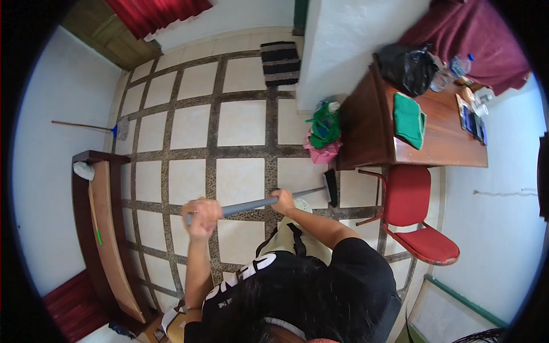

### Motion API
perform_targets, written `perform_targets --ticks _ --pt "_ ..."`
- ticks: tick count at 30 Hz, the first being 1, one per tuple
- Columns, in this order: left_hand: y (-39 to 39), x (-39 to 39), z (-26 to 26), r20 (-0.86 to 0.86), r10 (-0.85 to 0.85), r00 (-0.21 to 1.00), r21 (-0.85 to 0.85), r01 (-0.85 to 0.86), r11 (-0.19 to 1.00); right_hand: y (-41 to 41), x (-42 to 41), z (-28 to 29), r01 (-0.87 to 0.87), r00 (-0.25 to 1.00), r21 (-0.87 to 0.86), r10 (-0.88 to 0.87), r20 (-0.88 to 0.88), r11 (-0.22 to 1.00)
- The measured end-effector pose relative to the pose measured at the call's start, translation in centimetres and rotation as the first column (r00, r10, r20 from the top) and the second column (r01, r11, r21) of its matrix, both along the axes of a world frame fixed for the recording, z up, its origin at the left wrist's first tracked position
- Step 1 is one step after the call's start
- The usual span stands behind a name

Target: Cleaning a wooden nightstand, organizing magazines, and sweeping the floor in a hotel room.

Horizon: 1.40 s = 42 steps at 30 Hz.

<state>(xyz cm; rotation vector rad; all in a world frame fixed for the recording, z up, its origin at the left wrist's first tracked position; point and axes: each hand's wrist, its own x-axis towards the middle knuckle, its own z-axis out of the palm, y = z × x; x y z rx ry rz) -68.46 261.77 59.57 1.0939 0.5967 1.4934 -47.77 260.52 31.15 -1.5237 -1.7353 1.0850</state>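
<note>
A broom with a grey handle [246,207] slants across the floor in front of me. My left hand [202,218] grips the handle near its top end. Farther down the shaft, my right hand [283,202] is wrapped around it. The black-bristled broom head [330,188] is down at the floor, between the red chair and the pink bag. Beneath it lie pale tiles [241,180] framed by dark pebbled strips.
A red chair [407,197] stands at the wooden desk [446,141]. Green [324,128] and pink bags [322,151] sit beside the desk. At left are a wooden shelf unit [112,240] and a mop [122,128] against the wall. A striped mat [280,63] lies ahead.
</note>
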Motion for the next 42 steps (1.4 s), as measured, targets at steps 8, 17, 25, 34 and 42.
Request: perform_targets --ticks 8,17,25,34,42 --pt "3.6 -3.8 10.6 -0.441 0.168 0.881 0.204 -0.083 0.975 10.4 -18.8 6.1 -0.089 0.902 0.124 0.133 -0.411 0.988" --pt "6.7 -7.0 15.8 -0.455 0.077 0.887 0.326 0.086 0.941 14.7 -22.3 11.5 -0.192 0.838 0.298 0.314 -0.446 0.935" --pt "8.9 -14.0 7.9 0.004 0.374 0.927 -0.047 -0.374 0.926 11.9 -16.8 10.9 0.044 0.978 0.128 -0.017 -0.208 0.991" --pt "14.4 -25.4 4.7 -0.097 0.577 0.811 -0.179 -0.585 0.791 16.9 -34.7 3.0 0.145 0.961 0.122 -0.111 -0.253 0.982" --pt "18.8 -32.0 8.7 -0.24 0.56 0.793 0.292 -0.491 0.821 28.3 -52.0 8.7 0.029 0.801 0.232 0.117 -0.587 0.972"
